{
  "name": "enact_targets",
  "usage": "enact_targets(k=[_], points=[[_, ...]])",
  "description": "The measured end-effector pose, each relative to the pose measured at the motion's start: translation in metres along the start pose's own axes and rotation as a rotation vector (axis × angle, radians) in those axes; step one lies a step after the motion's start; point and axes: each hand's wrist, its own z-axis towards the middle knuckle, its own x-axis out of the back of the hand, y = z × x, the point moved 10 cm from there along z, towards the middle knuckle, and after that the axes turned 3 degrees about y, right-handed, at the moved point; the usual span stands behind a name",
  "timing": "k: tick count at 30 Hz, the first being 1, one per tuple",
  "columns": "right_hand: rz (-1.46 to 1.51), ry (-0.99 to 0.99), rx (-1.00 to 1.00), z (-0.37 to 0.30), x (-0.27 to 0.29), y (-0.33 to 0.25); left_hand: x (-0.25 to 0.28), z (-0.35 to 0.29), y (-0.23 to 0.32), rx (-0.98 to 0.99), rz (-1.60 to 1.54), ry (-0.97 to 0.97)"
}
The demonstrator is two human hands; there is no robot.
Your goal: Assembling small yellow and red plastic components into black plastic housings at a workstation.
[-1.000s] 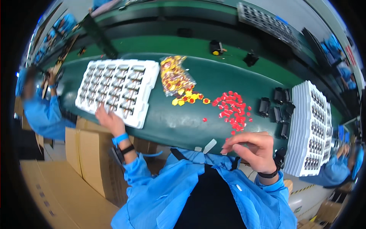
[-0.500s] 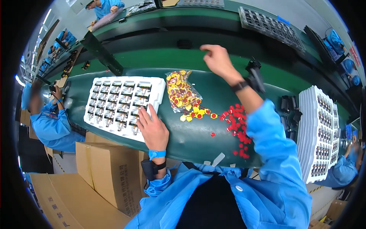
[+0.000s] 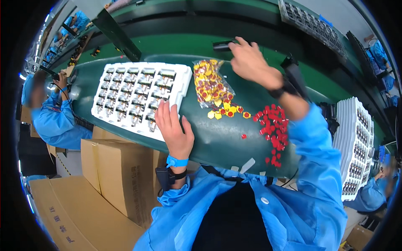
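Observation:
My left hand lies over the near right part of a white foam tray, fingers stretched out and touching it. Rows of small metal-and-circuit parts fill the tray's pockets. At the far side of the bench, my right hand is closed around a black elongated object, whose exact kind I cannot make out. Between my hands lies an open clear plastic bag of yellow and red pieces. Several yellow hexagonal pieces with red centres have spilled from its mouth. Loose red pieces are scattered nearer my right forearm.
Stacked white trays of parts stand at the right. A black stand rises beside my right wrist. Cardboard boxes sit below the bench at left. A co-worker in blue works at the left end. A dark post stands behind the tray.
My right hand has closed on the black object, which has come off its place at the back. My left hand has shifted slightly toward the tray's near right edge. The whole view has moved.

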Motion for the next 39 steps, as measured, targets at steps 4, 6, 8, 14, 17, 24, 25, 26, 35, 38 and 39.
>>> enact_targets(k=[4,6,8,14,17,24,25,26,35,38,39], points=[[-0.006,-0.177,0.016,-0.105,0.044,-0.011,-0.032,-0.003,0.025,0.048,-0.199,-0.292],[0.014,-0.266,-0.063,-0.145,0.042,-0.002,-0.063,-0.007,0.031,0.105,-0.236,-0.543],[0.033,-0.289,-0.092,-0.171,0.046,0.004,-0.082,-0.01,0.036,0.027,-0.122,-0.625],[0.187,-0.148,-0.24,-0.214,0.094,-0.01,-0.1,-0.013,0.024,0.088,-0.218,-0.66],[0.403,-0.033,-0.161,-0.221,0.116,-0.038,-0.1,-0.012,0.026,0.105,-0.234,-0.648],[0.628,0.197,-0.215,-0.252,0.12,-0.063,-0.036,0.007,0.067,-0.039,-0.179,-0.391],[0.653,0.243,-0.221,-0.251,0.124,-0.064,-0.014,0.012,0.082,-0.088,-0.139,-0.262],[0.657,0.245,-0.229,-0.251,0.126,-0.065,0.006,0.016,0.097,-0.139,-0.102,-0.134],[0.768,0.332,-0.136,-0.242,0.127,-0.054,-0.028,-0.003,0.178,-0.065,-0.889,-0.71],[1.319,0.093,-0.431,-0.262,0.094,-0.041,-0.059,-0.031,0.185,0.41,-1.231,-1.09],[1.473,0.16,-0.598,-0.271,0.086,-0.039,-0.06,-0.035,0.194,0.423,-1.362,-1.147]])
